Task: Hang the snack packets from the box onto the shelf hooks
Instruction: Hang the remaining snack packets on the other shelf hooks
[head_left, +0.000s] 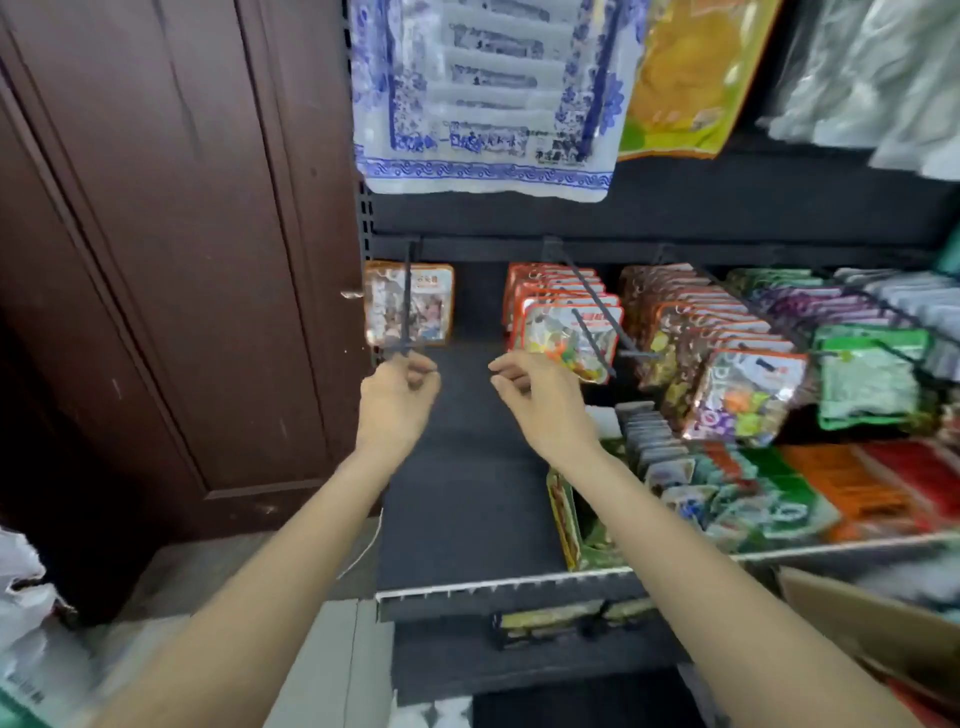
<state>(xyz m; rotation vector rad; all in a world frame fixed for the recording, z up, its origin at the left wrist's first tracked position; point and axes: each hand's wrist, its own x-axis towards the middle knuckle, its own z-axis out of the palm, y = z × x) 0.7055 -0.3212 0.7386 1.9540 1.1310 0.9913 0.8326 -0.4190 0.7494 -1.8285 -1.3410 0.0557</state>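
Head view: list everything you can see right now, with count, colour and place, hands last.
Hook: one, dark, far left of the rail, one orange-edged packet at its back.
Orange packets: a row, count unclear, on the next hook to the right.
Brown-and-orange packets: a row, right of those.
Green packets: a few, far right.
Blue-and-white bag: one, hanging top centre.
Yellow bag: one, right of it.
Shelf: one, dark, below the hooks, with boxed packets on its right part.
Cardboard box: one, brown, lower right corner.
Door: one, dark brown, left.
Left hand: fingers curled at the hook's tip.
Right hand: fingers loosely curled, holds nothing.
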